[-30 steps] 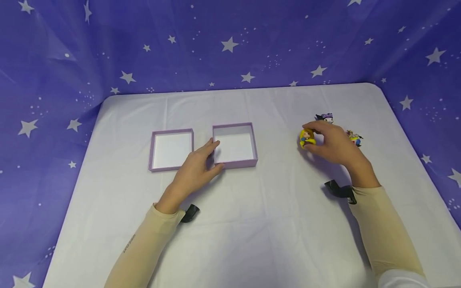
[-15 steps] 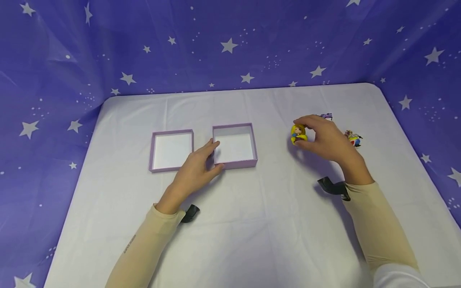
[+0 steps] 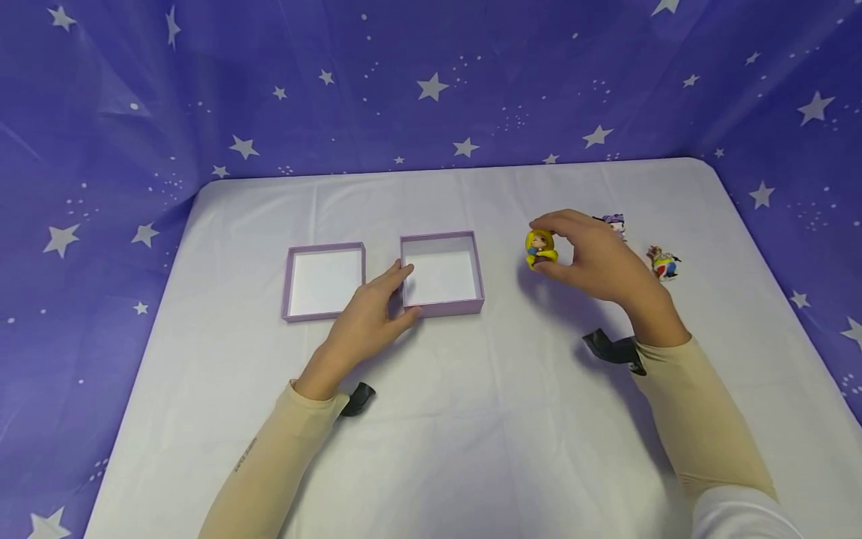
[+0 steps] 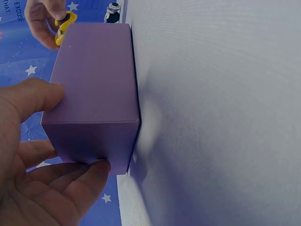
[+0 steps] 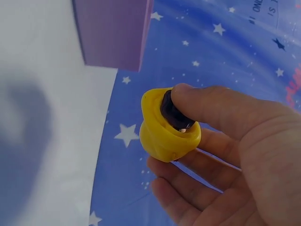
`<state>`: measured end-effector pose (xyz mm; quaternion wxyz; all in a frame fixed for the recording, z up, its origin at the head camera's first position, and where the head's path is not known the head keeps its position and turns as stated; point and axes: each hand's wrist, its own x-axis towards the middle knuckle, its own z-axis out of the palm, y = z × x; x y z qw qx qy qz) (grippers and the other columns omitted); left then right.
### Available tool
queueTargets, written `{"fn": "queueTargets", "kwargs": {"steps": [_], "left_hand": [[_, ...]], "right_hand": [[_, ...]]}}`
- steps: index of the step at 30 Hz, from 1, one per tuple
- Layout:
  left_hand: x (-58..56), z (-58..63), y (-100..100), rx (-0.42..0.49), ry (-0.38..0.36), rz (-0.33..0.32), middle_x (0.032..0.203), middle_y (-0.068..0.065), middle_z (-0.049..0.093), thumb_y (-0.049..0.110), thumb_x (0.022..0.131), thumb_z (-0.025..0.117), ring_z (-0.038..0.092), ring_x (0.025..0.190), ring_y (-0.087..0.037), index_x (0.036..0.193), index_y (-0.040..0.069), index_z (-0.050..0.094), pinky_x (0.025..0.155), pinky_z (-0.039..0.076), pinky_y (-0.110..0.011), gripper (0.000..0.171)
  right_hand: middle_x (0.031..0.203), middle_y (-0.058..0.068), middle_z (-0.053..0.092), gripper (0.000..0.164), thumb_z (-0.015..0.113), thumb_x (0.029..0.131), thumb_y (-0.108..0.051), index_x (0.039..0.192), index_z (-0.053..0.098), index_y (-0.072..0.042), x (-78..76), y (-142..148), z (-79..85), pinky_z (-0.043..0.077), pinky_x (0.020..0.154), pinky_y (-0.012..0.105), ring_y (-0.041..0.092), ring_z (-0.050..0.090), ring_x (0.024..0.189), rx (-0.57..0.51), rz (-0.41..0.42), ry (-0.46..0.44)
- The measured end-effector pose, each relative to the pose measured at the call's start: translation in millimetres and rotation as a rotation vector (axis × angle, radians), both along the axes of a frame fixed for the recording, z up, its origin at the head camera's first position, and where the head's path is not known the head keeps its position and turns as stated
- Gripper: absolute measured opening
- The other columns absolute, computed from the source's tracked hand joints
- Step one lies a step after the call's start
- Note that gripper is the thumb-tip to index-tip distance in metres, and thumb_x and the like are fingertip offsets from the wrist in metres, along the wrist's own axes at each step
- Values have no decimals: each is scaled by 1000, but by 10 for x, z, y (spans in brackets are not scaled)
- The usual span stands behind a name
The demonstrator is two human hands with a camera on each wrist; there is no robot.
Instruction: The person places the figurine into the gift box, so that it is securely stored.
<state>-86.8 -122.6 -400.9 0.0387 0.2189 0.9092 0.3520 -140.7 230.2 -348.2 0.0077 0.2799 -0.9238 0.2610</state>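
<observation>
Key relation: doll-to-box. Yellow-haired doll (image 3: 541, 249) sits in R hand (image 3: 592, 254), pinched thumb vs. fingers, hanging above the cloth w/ a shadow below. Box (image 3: 444, 308) lies to R hand's left & slightly toward the person; a strip of bare cloth (image 3: 508, 329) shows betw. doll and box's R wall, so near but apart.

Doll's long axis runs approx. thumb to fingers: dark base under R thumb (R wrist view), hair end on the far side, by the fingers. Face is up in head view.

L hand (image 3: 364, 314) grips box at its near-L corner, thumb on the near wall, fingers on the L wall. Box is mouth up, flat on cloth; no hand on its R or far wall. R hand is the nearer one to box's R side, L hand the one at its L.

Also: shallow lid (image 3: 326, 283) just L of L hand, partly hidden by it. Two more figures: purple/black one (image 3: 616, 222) beyond R hand's back, multicolored one (image 3: 664, 266) to R hand's right.
</observation>
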Motion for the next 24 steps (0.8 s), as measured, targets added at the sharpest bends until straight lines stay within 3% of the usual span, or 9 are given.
{"fn": "queueTargets", "kwargs": {"steps": [9,17,24], "left_hand": [[-5,-1,-1,-7,6,-3,148,-24,37,29,90,71,39,135,-34,145,0,42,111,33,-41,69],[8,8,2,-1,3,-4,148,-25,37,30,91,70,40,135,-34,145,0,42,110,33,-42,69],[10,14,-5,-12,-12,4,149,-23,36,30,91,70,39,135,-33,146,1,41,110,33,-42,69]], "right_hand": [[125,2,59,54,81,80,-22,128,60,-10,13,-251,10,46,94,43,19,56,105,-4,27,-29],[126,-1,58,53,79,82,-24,129,59,-10,30,-511,15,45,98,40,17,55,115,-41,126,-49],[129,0,57,55,78,82,-25,130,59,-7,27,-725,10,45,100,38,17,54,118,-26,157,-74]]}}
